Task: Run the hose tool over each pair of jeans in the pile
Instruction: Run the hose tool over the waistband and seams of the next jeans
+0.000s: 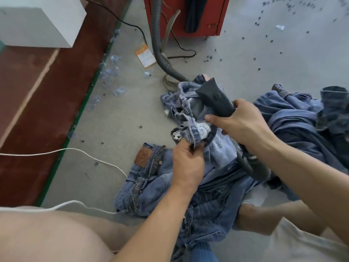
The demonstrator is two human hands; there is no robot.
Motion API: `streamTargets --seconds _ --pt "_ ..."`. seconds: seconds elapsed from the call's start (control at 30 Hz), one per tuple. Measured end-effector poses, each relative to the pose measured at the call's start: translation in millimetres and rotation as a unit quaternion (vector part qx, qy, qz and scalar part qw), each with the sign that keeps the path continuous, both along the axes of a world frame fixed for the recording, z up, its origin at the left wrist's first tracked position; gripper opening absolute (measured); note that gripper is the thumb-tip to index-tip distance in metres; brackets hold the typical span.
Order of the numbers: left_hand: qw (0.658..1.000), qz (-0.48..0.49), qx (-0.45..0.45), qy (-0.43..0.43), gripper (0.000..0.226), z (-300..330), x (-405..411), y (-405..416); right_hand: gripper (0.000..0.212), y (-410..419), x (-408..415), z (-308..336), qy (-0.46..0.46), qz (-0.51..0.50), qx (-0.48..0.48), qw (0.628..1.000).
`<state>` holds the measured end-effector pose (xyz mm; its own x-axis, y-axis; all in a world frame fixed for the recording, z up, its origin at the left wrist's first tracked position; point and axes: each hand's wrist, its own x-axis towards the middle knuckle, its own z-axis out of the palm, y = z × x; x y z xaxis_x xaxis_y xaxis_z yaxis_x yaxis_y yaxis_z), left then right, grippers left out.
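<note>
My right hand (243, 123) grips the dark grey hose tool (215, 99) by its handle, its wide nozzle pointing up-left into a pale pair of jeans (188, 103) turned inside out. My left hand (187, 159) pinches the waistband of those jeans near a white label (203, 128). The ribbed grey hose (158, 44) runs from the red machine down to the jeans, and another stretch (245, 163) loops under my right wrist. A pair with a brown leather patch (143, 156) lies flat below my left hand. More jeans (294, 118) are heaped at the right.
A red machine cabinet (188, 14) stands at the top. A white box (39, 21) sits on the red floor strip at top left. A white cord (75, 151) crosses the grey floor. An orange tag (145, 55) and blue lint scraps lie scattered. My bare knee (47, 235) fills the lower left.
</note>
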<state>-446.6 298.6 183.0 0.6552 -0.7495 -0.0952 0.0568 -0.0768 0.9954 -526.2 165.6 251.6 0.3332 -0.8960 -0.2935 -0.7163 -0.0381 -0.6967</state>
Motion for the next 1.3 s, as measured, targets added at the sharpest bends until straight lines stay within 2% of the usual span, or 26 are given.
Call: streamTargets --seconds 0.03,0.07,0.1,0.13,0.17,0.2,0.23,0.27,0.33,0.43,0.57,0.67,0.8,0.93,1.1,1.3 --pt "1.000 0.008 -0.002 0.011 0.032 4 -2 0 0.036 -3 -1 0 -0.015 -0.020 0.015 1.000" --pt "0.996 0.035 -0.004 0.078 0.031 8 -1 -4 0.030 -5 -3 -2 -0.033 -0.040 0.026 0.998" --pt "0.974 0.085 -0.017 0.211 0.031 12 2 -9 0.028 -6 -6 -4 -0.051 -0.060 0.033 0.996" --pt "0.917 0.131 -0.051 0.372 0.030 15 6 -15 0.027 -5 -9 -7 -0.061 -0.079 0.035 0.994" --pt "0.845 0.156 -0.093 0.504 0.028 18 10 -19 0.028 -1 -12 -10 -0.066 -0.094 0.034 0.993" --pt "0.786 0.162 -0.127 0.583 0.026 19 14 -21 0.028 3 -13 -13 -0.064 -0.102 0.035 0.992" --pt "0.752 0.155 -0.142 0.625 0.024 21 17 -20 0.028 8 -15 -15 -0.059 -0.100 0.040 0.992" --pt "0.739 0.141 -0.147 0.642 0.024 23 18 -18 0.027 13 -15 -17 -0.051 -0.088 0.049 0.994" --pt "0.747 0.121 -0.138 0.639 0.027 23 17 -12 0.028 17 -17 -18 -0.026 -0.048 0.057 0.997" --pt "0.786 0.102 -0.140 0.594 0.032 18 25 -8 0.052 6 -26 -1 0.006 0.010 0.026 1.000" --pt "0.846 0.037 -0.173 0.503 0.035 16 43 -9 0.039 -25 -47 48 0.069 0.146 -0.121 0.979" --pt "0.873 0.020 -0.173 0.456 0.035 14 49 -11 0.039 -30 -61 70 0.103 0.232 -0.145 0.956" --pt "0.885 0.008 -0.178 0.430 0.036 13 42 -14 0.040 -11 -62 70 0.162 0.299 -0.178 0.923" --pt "0.887 -0.017 -0.179 0.424 0.031 13 31 -16 0.033 3 -44 54 0.134 0.258 -0.175 0.941" --pt "0.879 0.009 -0.175 0.444 0.033 11 45 -15 0.036 0 -37 47 0.126 0.176 -0.158 0.963" --pt "0.876 0.012 -0.159 0.455 0.032 14 40 -15 0.034 10 -37 52 0.150 0.235 -0.125 0.952"
